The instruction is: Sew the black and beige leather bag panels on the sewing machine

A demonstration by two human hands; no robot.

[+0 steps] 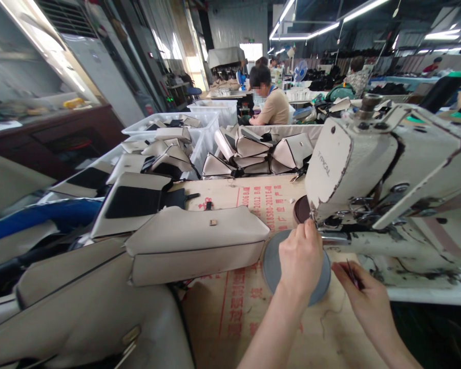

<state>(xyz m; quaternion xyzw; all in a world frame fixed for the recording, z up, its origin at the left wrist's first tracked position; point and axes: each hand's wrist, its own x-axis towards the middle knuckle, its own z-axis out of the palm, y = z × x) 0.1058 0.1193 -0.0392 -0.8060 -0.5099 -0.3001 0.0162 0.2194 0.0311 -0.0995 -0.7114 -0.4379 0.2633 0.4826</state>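
Note:
My left hand (300,261) presses on and grips a round grey disc (276,266), probably leather or fabric, with its fingertips near the needle area of a cream TYPICAL sewing machine (384,169). My right hand (359,287) lies just to the right of the disc, pinching a thin dark tool (352,274), perhaps small snips or tweezers. A beige handbag body (195,245) with a small metal tag lies to the left of the disc. The needle itself is hidden behind my fingers.
A printed wooden board (230,328) forms the work surface, with a dark round piece (301,209) behind the disc. White crates (169,123) hold several bags, and more bags (253,154) are piled beyond the board. A seated person (269,97) works farther back.

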